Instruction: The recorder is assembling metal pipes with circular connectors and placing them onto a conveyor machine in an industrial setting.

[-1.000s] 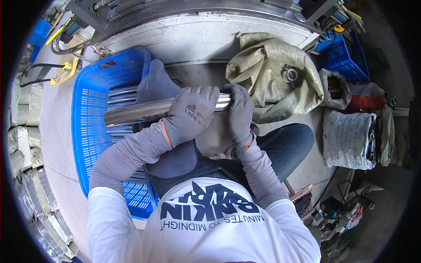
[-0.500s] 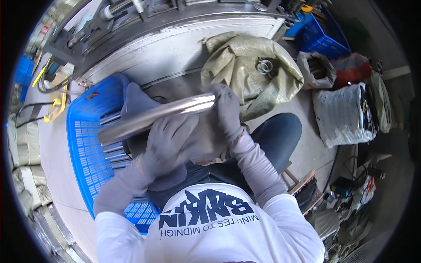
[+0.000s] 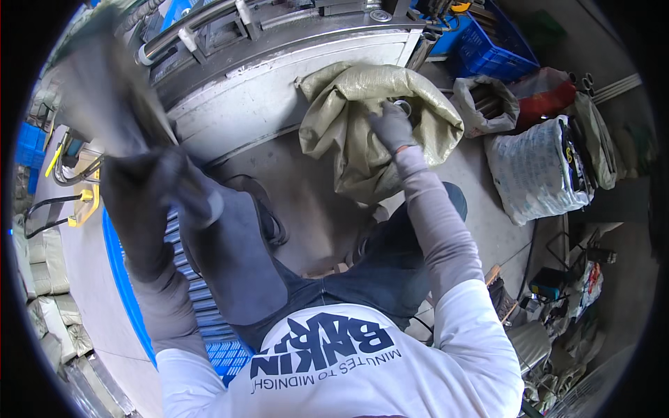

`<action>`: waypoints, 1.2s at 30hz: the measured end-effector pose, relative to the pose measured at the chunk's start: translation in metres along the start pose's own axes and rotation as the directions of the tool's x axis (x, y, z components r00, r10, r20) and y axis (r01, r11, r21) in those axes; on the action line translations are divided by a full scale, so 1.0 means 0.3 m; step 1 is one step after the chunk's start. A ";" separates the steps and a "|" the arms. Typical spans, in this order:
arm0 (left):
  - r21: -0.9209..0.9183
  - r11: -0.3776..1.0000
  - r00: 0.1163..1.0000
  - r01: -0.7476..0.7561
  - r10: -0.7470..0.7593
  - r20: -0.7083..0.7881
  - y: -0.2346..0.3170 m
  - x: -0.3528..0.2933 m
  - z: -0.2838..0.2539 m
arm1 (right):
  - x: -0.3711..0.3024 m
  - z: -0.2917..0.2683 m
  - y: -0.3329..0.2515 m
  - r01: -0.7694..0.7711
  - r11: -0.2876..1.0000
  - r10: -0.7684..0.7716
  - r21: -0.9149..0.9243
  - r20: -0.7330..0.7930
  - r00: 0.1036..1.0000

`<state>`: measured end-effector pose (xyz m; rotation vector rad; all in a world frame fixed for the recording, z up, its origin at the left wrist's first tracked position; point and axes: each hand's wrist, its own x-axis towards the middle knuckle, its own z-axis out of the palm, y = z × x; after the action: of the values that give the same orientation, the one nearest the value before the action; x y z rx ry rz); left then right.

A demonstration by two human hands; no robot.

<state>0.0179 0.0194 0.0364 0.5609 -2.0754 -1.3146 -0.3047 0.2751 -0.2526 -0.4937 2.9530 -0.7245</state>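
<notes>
My gloved left hand [image 3: 150, 182] is raised over the left side, closed around a metal tube [image 3: 118, 97]. The tube slants up toward the upper left and is smeared by motion; its lower end shows beside my thigh. My gloved right hand [image 3: 394, 129] reaches into the mouth of an olive woven sack [image 3: 362, 157]. Its fingers are bent at a shiny metal ring [image 3: 403, 106], partly hidden by the glove and the sack's folds. On my left thigh lies a dark grey pad [image 3: 240, 265]. Beside it, a blue plastic basket [image 3: 129, 296] holds several metal tubes [image 3: 202, 301].
A bench with a white front panel [image 3: 251, 104] and metal fixtures stands ahead. To the right are a white sack of tubes [image 3: 491, 111], a full white bag [image 3: 533, 171] and a blue crate [image 3: 495, 52]. A yellow-framed pedal [image 3: 87, 202] stands at left.
My right hand has left the tube and moved forward into the sack. My left hand has carried the tube up and left, turning it from crosswise to steeply slanted.
</notes>
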 end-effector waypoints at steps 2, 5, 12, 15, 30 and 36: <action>0.346 0.937 0.988 -0.034 -0.022 0.156 -0.002 -0.033 -0.007 | 0.084 -0.005 0.049 -0.163 0.977 0.157 -0.135 -0.056 0.986; 0.609 0.604 0.844 -0.514 0.230 0.484 -0.176 -0.096 0.027 | 0.136 0.037 0.082 -0.147 0.969 0.114 -0.198 -0.167 0.979; 0.669 0.599 0.868 -0.441 0.093 0.488 -0.302 -0.173 0.090 | 0.062 -0.017 -0.035 -0.089 0.975 0.077 -0.204 -0.065 0.995; 0.666 0.604 0.874 -0.439 0.116 0.471 -0.320 -0.163 0.077 | -0.124 -0.112 -0.223 0.178 0.789 -0.310 0.589 0.132 0.941; 0.660 0.572 0.851 -0.487 0.140 0.506 -0.334 -0.205 0.083 | -0.563 -0.182 -0.597 0.405 0.543 -0.367 0.736 -0.227 0.902; 0.683 0.543 0.847 -0.489 0.107 0.521 -0.336 -0.205 0.091 | -0.576 -0.128 -0.617 0.433 0.500 -0.256 0.750 -0.350 0.901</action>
<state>0.0464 0.0343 -0.0805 0.2170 -2.9570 -0.1969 -0.0919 0.1924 -0.1362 -0.9448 2.2171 -2.1378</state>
